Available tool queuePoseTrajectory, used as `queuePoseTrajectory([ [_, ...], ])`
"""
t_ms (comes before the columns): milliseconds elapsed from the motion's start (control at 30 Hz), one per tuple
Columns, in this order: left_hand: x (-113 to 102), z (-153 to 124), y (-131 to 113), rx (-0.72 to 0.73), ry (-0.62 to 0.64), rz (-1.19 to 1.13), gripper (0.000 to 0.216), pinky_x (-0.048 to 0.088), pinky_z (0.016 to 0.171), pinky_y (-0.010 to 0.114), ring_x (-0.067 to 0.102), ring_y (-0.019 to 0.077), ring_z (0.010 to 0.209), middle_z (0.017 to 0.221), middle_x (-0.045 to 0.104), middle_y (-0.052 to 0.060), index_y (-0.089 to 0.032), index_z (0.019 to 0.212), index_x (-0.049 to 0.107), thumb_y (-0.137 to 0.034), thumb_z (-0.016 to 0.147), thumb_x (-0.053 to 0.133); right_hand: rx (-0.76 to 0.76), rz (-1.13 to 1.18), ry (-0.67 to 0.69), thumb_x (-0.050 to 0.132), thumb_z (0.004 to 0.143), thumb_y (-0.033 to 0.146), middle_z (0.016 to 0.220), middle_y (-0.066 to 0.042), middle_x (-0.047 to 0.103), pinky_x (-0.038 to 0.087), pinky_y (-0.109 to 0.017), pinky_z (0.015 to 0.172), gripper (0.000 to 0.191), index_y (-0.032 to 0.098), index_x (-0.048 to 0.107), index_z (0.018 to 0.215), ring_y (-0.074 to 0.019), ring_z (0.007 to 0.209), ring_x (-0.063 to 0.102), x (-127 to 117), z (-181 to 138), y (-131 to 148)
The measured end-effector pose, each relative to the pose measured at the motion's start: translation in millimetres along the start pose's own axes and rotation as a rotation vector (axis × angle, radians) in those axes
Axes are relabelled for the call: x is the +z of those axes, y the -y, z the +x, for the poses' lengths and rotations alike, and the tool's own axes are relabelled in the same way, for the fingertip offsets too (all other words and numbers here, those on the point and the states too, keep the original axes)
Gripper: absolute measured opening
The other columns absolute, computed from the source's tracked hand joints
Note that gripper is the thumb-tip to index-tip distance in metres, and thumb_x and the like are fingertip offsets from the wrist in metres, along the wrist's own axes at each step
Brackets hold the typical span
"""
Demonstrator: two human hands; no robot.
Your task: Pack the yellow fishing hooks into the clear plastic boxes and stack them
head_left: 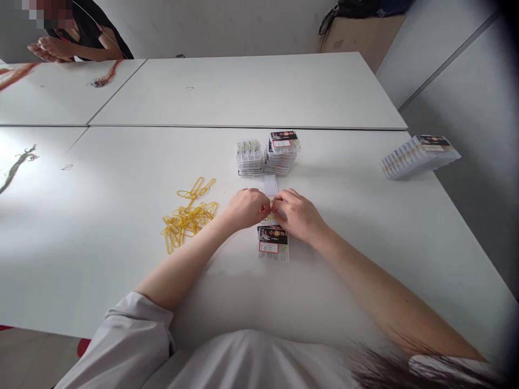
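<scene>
Small packet pinched between both hands at mid-table

The left hand (245,208) and right hand (298,215) are curled closed, fingertips met on a yellowish small packet (269,218) lying on the white table (344,227); what exactly is gripped is partly hidden. A printed card pack (273,241) is seen just near of the hands, two stacks of packs (265,154) just beyond, yellow rubber bands (187,216) to the left. Open surface is left to the right, up to a fanned stack (419,155) at the right edge
</scene>
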State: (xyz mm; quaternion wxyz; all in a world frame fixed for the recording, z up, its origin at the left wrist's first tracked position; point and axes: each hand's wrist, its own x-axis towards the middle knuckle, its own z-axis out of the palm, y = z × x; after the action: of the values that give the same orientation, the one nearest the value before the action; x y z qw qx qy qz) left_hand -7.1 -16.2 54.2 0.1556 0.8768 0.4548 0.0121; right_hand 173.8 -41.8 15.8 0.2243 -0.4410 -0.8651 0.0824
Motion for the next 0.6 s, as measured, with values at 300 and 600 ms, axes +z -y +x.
queuePoseTrajectory([
  [300,1.2,-1.3,-1.8,-0.086,-0.012,-0.05,0.02,0.049,0.077,0.032,0.068,0.0201,0.08,0.084,0.076,0.004,-0.022,0.085,0.078,-0.025,0.081,0.058,0.004,0.053,0.069,0.058,0.093,0.013,0.097,-0.007,0.073,0.053,-0.037,0.08,0.015,0.02,0.071,0.089,-0.0239,0.094,0.063,-5.2,0.6,-5.8],
  [600,1.7,-1.5,-1.0,-0.063,-0.024,-0.048,0.022,0.05,0.075,0.031,0.068,0.0209,0.082,0.082,0.075,0.005,-0.022,0.084,0.078,-0.026,0.086,0.056,-0.105,-0.036,0.025,0.055,0.092,0.011,0.098,-0.008,0.071,0.05,-0.037,0.08,0.021,0.021,0.073,0.088,-0.0239,0.094,0.06,-3.2,2.3,-10.1],
])
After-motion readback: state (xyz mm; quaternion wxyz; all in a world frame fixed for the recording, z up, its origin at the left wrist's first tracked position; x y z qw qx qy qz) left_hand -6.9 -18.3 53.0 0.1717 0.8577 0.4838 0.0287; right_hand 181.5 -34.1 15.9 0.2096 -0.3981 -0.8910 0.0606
